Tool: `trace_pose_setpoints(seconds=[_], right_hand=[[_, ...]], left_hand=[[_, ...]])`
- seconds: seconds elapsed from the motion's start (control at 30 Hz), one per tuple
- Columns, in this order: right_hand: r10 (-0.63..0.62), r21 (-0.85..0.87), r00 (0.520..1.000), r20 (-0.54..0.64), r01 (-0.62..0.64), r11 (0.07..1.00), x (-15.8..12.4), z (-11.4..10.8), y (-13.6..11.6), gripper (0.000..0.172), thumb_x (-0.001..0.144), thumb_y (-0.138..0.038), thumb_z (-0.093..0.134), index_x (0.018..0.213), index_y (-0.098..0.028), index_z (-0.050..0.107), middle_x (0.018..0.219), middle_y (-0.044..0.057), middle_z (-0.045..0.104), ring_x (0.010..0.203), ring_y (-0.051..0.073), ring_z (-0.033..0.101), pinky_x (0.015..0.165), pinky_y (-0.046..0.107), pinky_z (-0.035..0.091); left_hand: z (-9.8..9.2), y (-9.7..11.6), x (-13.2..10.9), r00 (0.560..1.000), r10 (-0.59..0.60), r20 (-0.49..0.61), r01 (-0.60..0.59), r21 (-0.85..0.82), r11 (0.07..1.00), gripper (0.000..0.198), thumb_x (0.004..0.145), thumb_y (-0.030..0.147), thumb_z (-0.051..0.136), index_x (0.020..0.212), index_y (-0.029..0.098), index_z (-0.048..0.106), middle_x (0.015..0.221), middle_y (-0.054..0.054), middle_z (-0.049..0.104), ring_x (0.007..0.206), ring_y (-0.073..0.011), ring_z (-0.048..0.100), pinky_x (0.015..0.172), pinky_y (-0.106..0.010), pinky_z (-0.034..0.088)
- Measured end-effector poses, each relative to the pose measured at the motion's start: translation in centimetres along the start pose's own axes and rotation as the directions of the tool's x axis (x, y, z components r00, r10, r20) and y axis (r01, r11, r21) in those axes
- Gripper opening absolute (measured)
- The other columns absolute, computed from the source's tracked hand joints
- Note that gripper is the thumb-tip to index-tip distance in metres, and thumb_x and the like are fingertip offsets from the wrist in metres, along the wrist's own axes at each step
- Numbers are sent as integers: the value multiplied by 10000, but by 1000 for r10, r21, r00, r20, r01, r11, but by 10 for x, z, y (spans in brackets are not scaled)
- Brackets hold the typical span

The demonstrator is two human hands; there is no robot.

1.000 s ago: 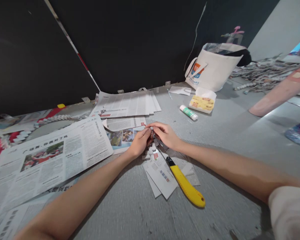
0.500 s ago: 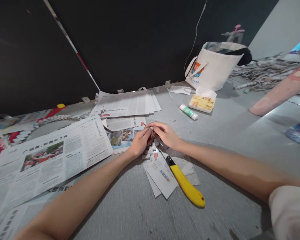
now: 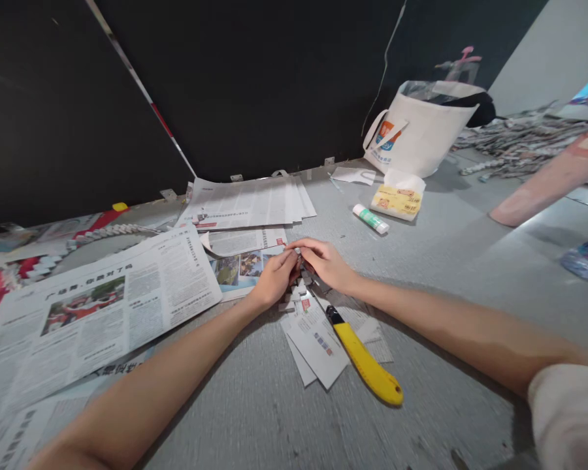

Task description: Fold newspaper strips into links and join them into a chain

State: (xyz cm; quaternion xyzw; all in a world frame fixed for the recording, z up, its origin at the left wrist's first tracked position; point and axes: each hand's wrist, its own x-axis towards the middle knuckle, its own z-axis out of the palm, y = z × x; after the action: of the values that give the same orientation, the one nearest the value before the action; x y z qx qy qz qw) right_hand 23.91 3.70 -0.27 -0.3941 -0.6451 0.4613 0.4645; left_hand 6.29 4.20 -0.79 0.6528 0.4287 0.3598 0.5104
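Note:
My left hand [image 3: 276, 279] and my right hand [image 3: 326, 264] meet at the middle, fingertips pinched together on a folded paper chain [image 3: 301, 286]. The chain is made of small grey-white newspaper links, and part of it hangs below the fingers. What lies right between the fingertips is mostly hidden. Just under my hands, cut newspaper pieces [image 3: 318, 346] lie in a loose fan on the grey surface. A yellow-handled knife [image 3: 367, 362] rests on them, its blade pointing up toward my right hand.
Newspaper sheets [image 3: 166, 281] spread over the left, with a newspaper stack [image 3: 249, 202] behind. A longer folded paper chain [image 3: 112, 232] lies far left. Beyond my right hand are a glue stick [image 3: 370, 219], a yellow tissue pack [image 3: 396, 201] and a white bag [image 3: 416, 134]. Another person's limb [image 3: 549, 176] shows at right.
Almost nothing differs. Both hands keep their pinch on the paper chain, with only a slight shift of the fingers. The knife and papers stay where they were.

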Motion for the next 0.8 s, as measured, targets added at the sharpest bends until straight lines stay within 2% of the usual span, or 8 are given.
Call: trace_pose_setpoints(seconds=[0.3, 0.47, 0.57, 0.67, 0.8], right_hand=[[-17, -13, 1000, -2, 17, 1000, 1, 1, 4, 305, 995, -332, 567, 1191, -218, 770, 826, 23, 667, 616, 142, 496, 579, 307, 378], [38, 65, 999, -35, -35, 997, 1, 1, 5, 288, 1033, -402, 552, 1177, -221, 722, 664, -45, 509, 564, 135, 425, 533, 292, 326], [43, 81, 996, -80, -36, 996, 2, 2, 9, 297, 1038, -521, 583, 1035, -233, 657, 644, -54, 485, 569, 139, 433, 529, 286, 336], [45, 22, 995, -92, -43, 999, 4, 2, 11, 396, 1026, -594, 605, 847, -245, 548, 624, -51, 474, 566, 138, 424, 532, 292, 334], [-14, -61, 995, -97, 8, 998, 4, 1, 11, 458, 1013, -631, 607, 785, -248, 506, 638, -43, 470, 593, 145, 423, 559, 301, 338]], left_hand=[[1, 0, -1, 1000, -9, 5, 10, -66, 998, 509, 1025, 642, 499, 738, 222, 479, 596, 29, 474, 551, -125, 418, 539, -273, 343], [0, 2, 1, 999, 51, 10, -52, 44, 998, 514, 1035, 628, 489, 723, 221, 464, 581, 37, 466, 554, -121, 414, 560, -270, 347], [0, 3, 2, 998, 59, 8, -59, 71, 996, 500, 1046, 604, 467, 723, 223, 453, 566, 42, 464, 547, -119, 414, 572, -268, 354], [1, 4, 2, 998, 60, 1, -60, 84, 995, 495, 1047, 598, 457, 721, 225, 447, 560, 44, 469, 539, -117, 407, 572, -268, 351], [1, 3, 1, 998, 59, -1, -59, 98, 993, 504, 1048, 603, 446, 711, 227, 440, 561, 42, 470, 545, -119, 414, 575, -270, 351]])
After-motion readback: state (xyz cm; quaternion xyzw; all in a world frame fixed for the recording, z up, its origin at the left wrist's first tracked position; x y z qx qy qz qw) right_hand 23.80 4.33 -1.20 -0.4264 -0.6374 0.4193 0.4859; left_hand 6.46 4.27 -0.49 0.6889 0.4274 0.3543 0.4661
